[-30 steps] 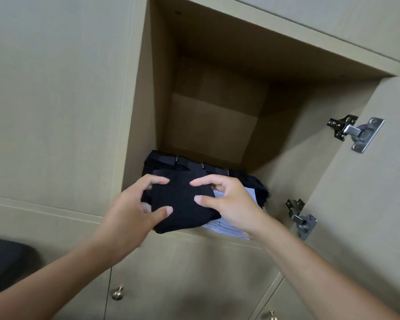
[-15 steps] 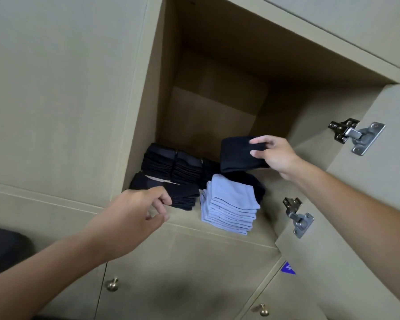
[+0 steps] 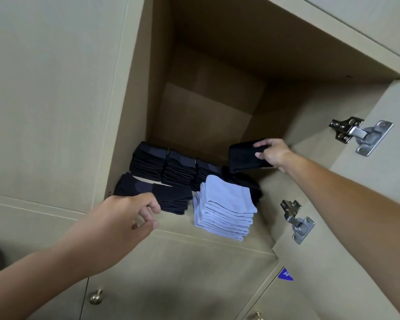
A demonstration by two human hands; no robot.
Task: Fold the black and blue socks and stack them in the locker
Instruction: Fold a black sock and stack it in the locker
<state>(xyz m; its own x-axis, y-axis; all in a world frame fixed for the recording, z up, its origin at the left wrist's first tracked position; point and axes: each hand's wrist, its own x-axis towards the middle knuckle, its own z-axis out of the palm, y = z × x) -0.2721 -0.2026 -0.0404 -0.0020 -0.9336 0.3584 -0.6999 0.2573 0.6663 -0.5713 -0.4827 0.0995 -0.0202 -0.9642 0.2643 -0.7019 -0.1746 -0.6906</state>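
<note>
Step in hand: stacking. You are placing one folded black sock; the folding of it is done.

Near, at the front edge of the locker shelf (image 3: 217, 241):
- Your left hand (image 3: 116, 225), one, empty, fingers loosely curled, just in front of the shelf's front left corner.
- Low pile of black socks (image 3: 169, 199), one, at the front left.
- Pile of blue socks (image 3: 224, 211), one, front centre; roughly nine or ten folded layers, the exact count unclear.

Far, along the back edge:
- Piles of black socks (image 3: 164, 165), three side by side, with a fourth, lower dark pile (image 3: 247, 183) behind the blue one.
- Your right hand (image 3: 271, 154), one, pinching the folded black sock (image 3: 245, 159) above that back right pile.

Next move, as judged: lower the sock squarely onto the back right pile, then release without dragging it.

Door hinges (image 3: 358, 135), two.
</note>
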